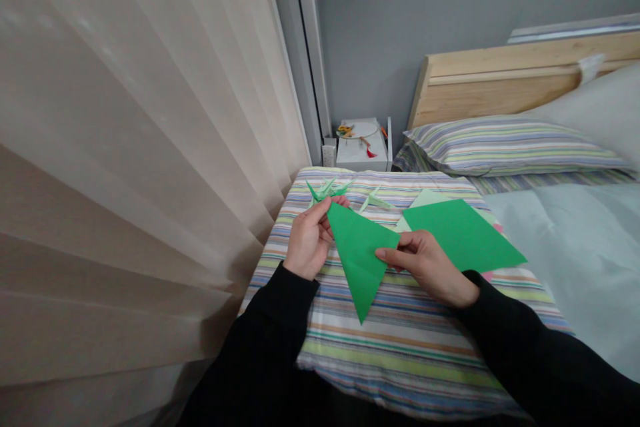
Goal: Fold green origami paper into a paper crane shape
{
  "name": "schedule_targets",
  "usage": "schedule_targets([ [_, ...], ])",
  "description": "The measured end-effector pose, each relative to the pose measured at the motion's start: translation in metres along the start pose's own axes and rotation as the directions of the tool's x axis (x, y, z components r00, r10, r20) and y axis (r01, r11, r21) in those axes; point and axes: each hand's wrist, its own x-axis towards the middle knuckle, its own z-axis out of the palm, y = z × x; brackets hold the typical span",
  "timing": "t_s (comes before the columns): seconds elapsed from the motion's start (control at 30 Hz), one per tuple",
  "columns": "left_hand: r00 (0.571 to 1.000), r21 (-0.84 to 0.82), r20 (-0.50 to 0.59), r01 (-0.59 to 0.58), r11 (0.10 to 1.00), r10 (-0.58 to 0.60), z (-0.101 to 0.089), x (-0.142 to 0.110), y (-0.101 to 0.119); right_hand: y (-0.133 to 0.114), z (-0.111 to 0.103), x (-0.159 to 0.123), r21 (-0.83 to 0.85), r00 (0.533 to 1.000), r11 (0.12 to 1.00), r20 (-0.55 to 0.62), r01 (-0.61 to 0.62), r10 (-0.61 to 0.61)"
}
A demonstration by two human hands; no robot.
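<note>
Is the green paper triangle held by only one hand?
No, the left hand holds the green paper triangle at its upper left corner, while the right hand pinches it near its right corner.

fingers of the left hand partly hidden behind the bright green folded paper triangle; those of the right hand likewise. cluster of green folded paper figures partly covered by left hand, count unclear. pale green paper sheet mostly under the flat bright green sheet. small orange-yellow item: too small to identify. pleated beige curtain, pale wooden headboard: cut off by frame.
</note>
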Motion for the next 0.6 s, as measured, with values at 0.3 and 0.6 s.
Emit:
schedule_targets([
  [0.3,1.000,-0.080,-0.008,0.007,0.997,-0.008,-0.002,0.002,0.005,0.004,-0.005,0.000,0.017,0.998,0.999,-0.039,0.046,-0.045],
  [0.6,0.940,0.389,0.264,0.099,0.916,-0.214,0.006,-0.019,-0.006,-0.004,-0.004,0.003,0.015,0.960,0.983,-0.219,0.180,-0.173],
])
